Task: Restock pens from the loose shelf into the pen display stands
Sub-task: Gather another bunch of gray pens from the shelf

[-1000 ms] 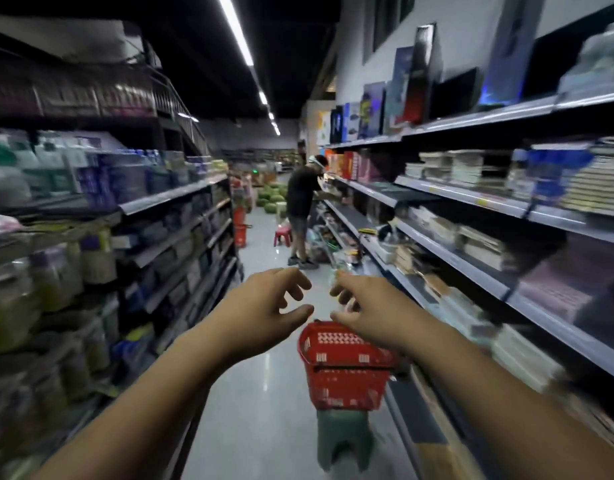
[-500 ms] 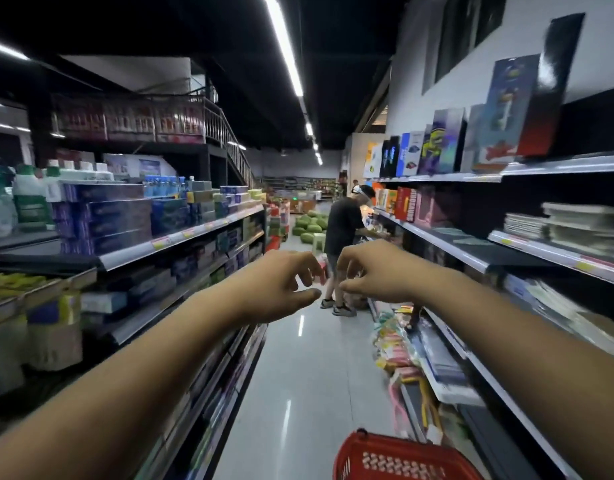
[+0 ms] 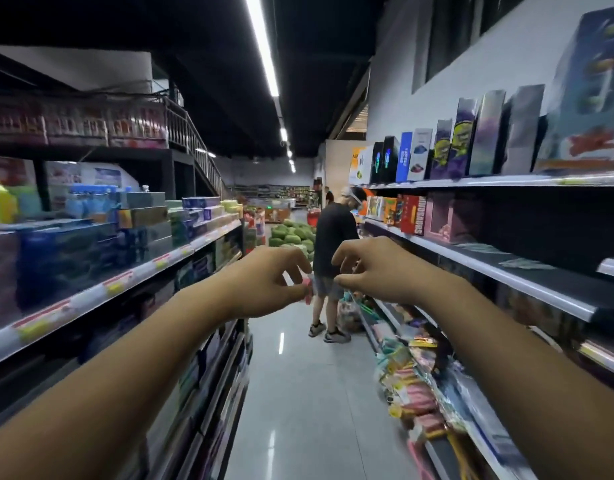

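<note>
Both my arms reach straight out over the aisle. My left hand point(image 3: 264, 282) and my right hand point(image 3: 375, 268) hover close together at chest height, fingers loosely curled downward, and neither holds anything. A small pink shape beside my left fingertips looks like something farther down the aisle. I cannot make out any pens or pen display stands. The low right shelf point(image 3: 416, 386) carries blurred colourful packets.
A person in a dark shirt point(image 3: 330, 244) stands ahead at the right-hand shelving point(image 3: 506, 271). Boxed goods fill the left shelving point(image 3: 125, 282). A heap of green melons point(image 3: 291, 233) lies at the aisle's far end. Grey floor point(image 3: 298, 393) runs between the shelves.
The view has lifted and moved up the aisle. The red basket on its stool has dropped out of sight. My hands stay held out in front, a little higher in the frame.
</note>
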Available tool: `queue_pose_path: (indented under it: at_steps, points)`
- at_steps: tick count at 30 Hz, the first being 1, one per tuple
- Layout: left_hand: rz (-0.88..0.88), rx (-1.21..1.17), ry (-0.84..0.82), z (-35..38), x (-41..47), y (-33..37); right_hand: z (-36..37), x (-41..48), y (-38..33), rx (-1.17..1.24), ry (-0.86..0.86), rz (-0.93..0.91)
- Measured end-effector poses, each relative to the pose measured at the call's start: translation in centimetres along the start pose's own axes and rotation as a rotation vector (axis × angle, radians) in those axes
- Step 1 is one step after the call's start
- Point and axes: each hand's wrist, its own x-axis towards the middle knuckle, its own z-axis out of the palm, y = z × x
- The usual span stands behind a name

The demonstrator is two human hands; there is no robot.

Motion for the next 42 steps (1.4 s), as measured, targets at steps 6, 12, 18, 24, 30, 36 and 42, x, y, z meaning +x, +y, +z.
queue_pose_path:
  at_steps: [6, 12, 18, 24, 30, 36, 42]
  points:
    - [0.038, -0.049, -0.037, 3.3, 13.9, -9.8, 3.3, 11.8, 7.9, -0.009, 0.04, 0.056]
    - [0.102, -0.17, -0.045, 8.7, 27.8, -17.1, 6.4, 22.5, 18.6, -0.069, 0.081, 0.052]
    - [0.16, -0.2, -0.029, 12.6, 43.1, -21.2, 6.0, 33.4, 30.3, -0.163, 0.062, 0.106]
    - [0.28, -0.25, -0.064, 19.2, 57.9, -23.6, 6.4, 40.8, 42.4, -0.192, 0.083, 0.262]
    - [0.478, -0.281, -0.114, 28.2, 74.2, -24.5, 6.6, 45.4, 56.0, -0.267, 0.132, 0.44]
    - [0.669, -0.359, -0.256, 38.5, 89.3, -20.1, 3.8, 46.4, 68.1, -0.321, 0.179, 0.685]
    - [0.911, -0.375, -0.392, 47.8, 98.1, -9.9, 0.4, 39.8, 76.8, -0.369, 0.202, 1.006]
